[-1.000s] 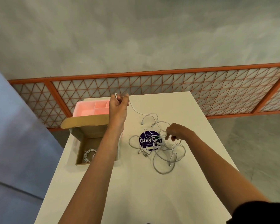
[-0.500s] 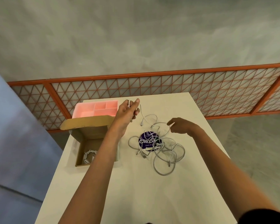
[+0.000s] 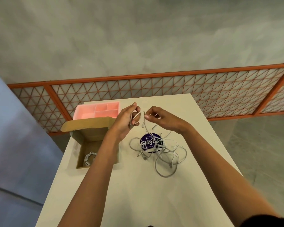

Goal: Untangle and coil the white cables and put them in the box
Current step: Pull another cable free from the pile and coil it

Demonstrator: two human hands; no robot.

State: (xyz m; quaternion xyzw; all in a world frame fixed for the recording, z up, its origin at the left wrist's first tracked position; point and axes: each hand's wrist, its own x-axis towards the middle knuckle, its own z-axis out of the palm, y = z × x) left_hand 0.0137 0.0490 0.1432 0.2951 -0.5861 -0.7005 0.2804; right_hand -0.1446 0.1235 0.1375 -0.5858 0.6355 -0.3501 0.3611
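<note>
The brown box [image 3: 92,135] sits open on the white table [image 3: 138,194], with its flap standing up at the far side. One white cable [image 3: 89,158] lies inside the box, rolled up in a small ring. Behind the box, touching its flap, is a pink tray [image 3: 88,114] with small parts in it. To the right of the box, a little way from it, lies a messy pile of white cables [image 3: 161,150], all looped over each other. A round purple thing [image 3: 147,141] with white letters lies under the pile, on the side near the box. The person holds both hands up above the table, to the right of the box and farther away than the pile. The left hand [image 3: 125,119] is the one closer to the box. Its fingers are curled, and a bit of the held cable [image 3: 144,120] goes round one finger. The right hand [image 3: 162,119] is just beside it, on the side away from the box. It pinches the same cable between its thumb and a fingertip, and the other fingers are bent. One end of this cable hangs down between the two hands, and the rest drops into the pile. Far behind the box stands an orange fence [image 3: 220,89] by a grey wall
</note>
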